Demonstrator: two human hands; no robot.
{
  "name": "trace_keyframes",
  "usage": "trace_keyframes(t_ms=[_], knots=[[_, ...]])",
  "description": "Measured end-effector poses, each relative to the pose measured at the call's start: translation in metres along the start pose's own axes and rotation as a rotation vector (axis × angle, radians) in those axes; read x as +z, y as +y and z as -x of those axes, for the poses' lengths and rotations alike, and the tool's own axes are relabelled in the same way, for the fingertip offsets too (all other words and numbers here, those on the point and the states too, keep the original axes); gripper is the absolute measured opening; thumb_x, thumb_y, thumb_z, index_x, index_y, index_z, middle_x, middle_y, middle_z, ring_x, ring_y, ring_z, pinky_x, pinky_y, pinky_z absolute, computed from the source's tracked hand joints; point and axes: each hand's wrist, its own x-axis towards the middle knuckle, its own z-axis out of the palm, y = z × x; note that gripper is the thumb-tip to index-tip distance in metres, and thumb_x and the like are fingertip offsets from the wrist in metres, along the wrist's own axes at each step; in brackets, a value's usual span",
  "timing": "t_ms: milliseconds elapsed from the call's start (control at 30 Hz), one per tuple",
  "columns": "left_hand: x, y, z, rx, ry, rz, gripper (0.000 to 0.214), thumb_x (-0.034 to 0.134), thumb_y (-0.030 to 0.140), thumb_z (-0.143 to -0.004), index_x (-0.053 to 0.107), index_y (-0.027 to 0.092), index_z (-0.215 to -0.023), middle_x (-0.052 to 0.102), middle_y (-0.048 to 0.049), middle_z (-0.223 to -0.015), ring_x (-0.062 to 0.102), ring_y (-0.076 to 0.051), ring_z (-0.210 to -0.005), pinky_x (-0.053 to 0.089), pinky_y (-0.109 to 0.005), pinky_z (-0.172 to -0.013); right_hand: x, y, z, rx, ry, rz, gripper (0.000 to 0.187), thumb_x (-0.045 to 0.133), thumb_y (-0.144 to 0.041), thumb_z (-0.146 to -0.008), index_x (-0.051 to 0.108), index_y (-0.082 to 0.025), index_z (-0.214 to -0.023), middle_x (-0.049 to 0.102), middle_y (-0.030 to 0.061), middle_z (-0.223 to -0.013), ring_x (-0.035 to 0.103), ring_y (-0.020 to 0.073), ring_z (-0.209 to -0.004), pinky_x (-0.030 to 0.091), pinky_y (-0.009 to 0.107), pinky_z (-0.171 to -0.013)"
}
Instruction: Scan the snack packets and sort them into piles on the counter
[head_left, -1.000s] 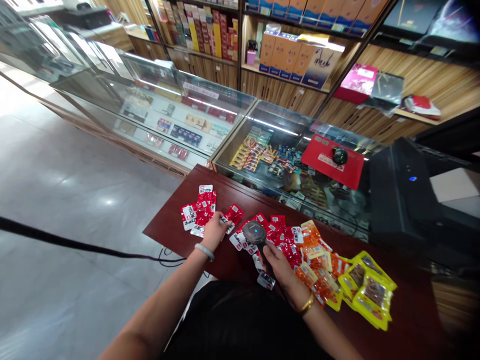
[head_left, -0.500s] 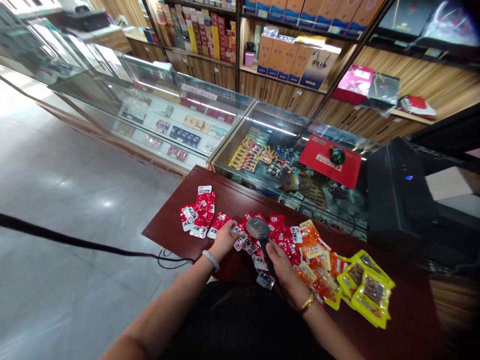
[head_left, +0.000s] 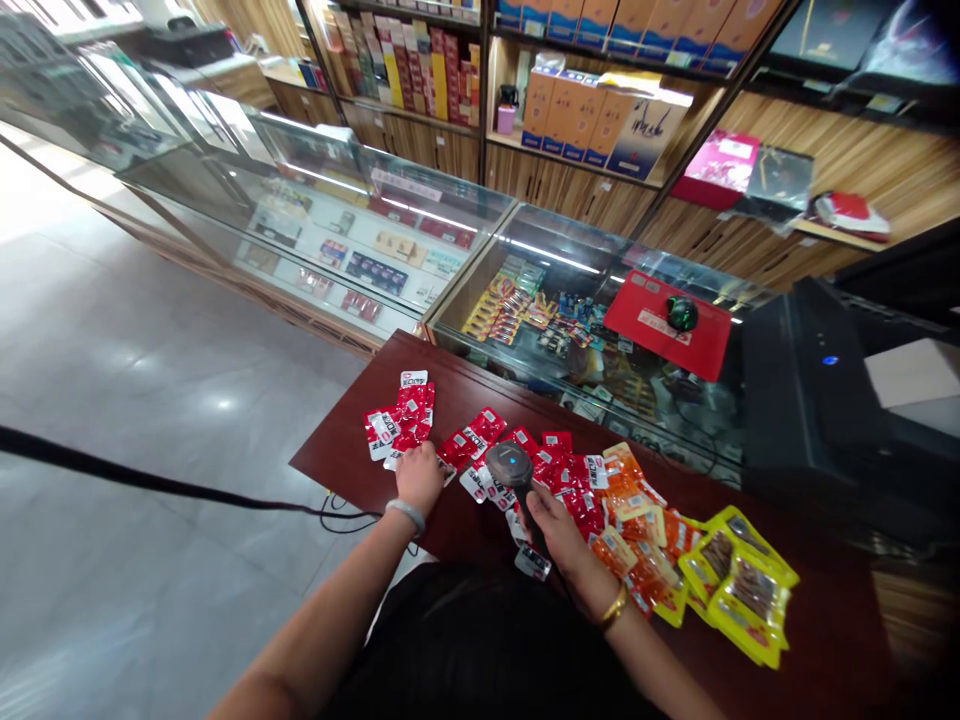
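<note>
In my right hand (head_left: pixel 555 525) is a dark handheld barcode scanner (head_left: pixel 511 464), its head pointing away from me over the red packets and a small blue light lit on top. My left hand (head_left: pixel 420 478) is closed, its fingers bent down at the edge of a red snack packet (head_left: pixel 459 447) whose near end they partly cover. Just beyond those fingers lies a small pile of red-and-white packets (head_left: pixel 412 405). More red packets (head_left: pixel 556 465) spread in a heap around and behind the scanner.
Orange packets (head_left: pixel 637 525) and yellow packets (head_left: pixel 750 600) lie to the right on the dark red tabletop (head_left: pixel 337 455). Behind it stands a glass display case (head_left: pixel 480 240) with a red mat (head_left: pixel 660 335) and a mouse (head_left: pixel 682 314) on top. A black machine (head_left: pixel 795 400) stands at right.
My left hand has moved left, from the middle of the red packets to beside the left pile, uncovering red packets. The scanner's blue light now shows; my right hand has barely moved.
</note>
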Motion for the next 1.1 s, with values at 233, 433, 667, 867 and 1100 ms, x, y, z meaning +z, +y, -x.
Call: trace_keyframes(t_ms=[233, 433, 667, 867, 1100], knots=[[-0.006, 0.012, 0.0, 0.02, -0.046, 0.325, 0.035, 0.058, 0.041, -0.084, 0.048, 0.02, -0.109, 0.068, -0.01, -0.097, 0.065, -0.024, -0.09, 0.04, -0.029, -0.072, -0.001, 0.005, 0.0, 0.017, -0.003, 0.016, 0.057, 0.065, -0.063, -0.075, 0.058, -0.022, -0.113, 0.053, -0.0055, -0.058, 0.043, 0.0093, -0.044, 0.029, 0.022, -0.042], [-0.009, 0.028, 0.011, 0.093, -0.096, 0.427, 0.031, 0.062, 0.039, -0.082, 0.046, 0.021, -0.103, 0.066, -0.0045, -0.09, 0.065, -0.02, -0.085, 0.039, -0.026, -0.069, 0.001, 0.0, -0.001, -0.013, 0.0, 0.005, 0.053, 0.063, -0.061, -0.077, 0.058, -0.022, -0.112, 0.053, -0.0058, -0.059, 0.042, 0.0095, -0.044, 0.03, 0.022, -0.042], [-0.001, 0.031, 0.016, 0.133, -0.117, 0.473, 0.029, 0.064, 0.039, -0.08, 0.049, 0.021, -0.098, 0.065, -0.0018, -0.084, 0.063, -0.018, -0.076, 0.038, -0.025, -0.066, 0.004, -0.002, -0.002, -0.019, -0.001, -0.006, 0.053, 0.063, -0.063, -0.075, 0.059, -0.021, -0.107, 0.053, -0.0055, -0.06, 0.043, 0.0094, -0.045, 0.032, 0.022, -0.044], [0.0, 0.031, 0.014, 0.334, -0.134, 0.539, 0.023, 0.066, 0.032, -0.077, 0.059, 0.021, -0.096, 0.066, -0.0031, -0.091, 0.061, -0.018, -0.087, 0.043, -0.028, -0.079, 0.005, 0.012, -0.006, 0.034, -0.005, -0.041, 0.052, 0.066, -0.06, -0.077, 0.058, -0.022, -0.111, 0.054, -0.0048, -0.06, 0.044, 0.0093, -0.046, 0.03, 0.021, -0.043], [-0.009, -0.021, 0.003, -0.13, 0.253, 0.137, 0.058, 0.063, 0.051, -0.077, 0.051, 0.014, -0.12, 0.056, -0.0151, -0.12, 0.047, -0.031, -0.115, 0.035, -0.041, -0.096, 0.011, 0.016, -0.007, 0.037, -0.034, -0.003, 0.054, 0.065, -0.061, -0.077, 0.059, -0.02, -0.111, 0.055, -0.0049, -0.06, 0.045, 0.009, -0.045, 0.032, 0.021, -0.042]])
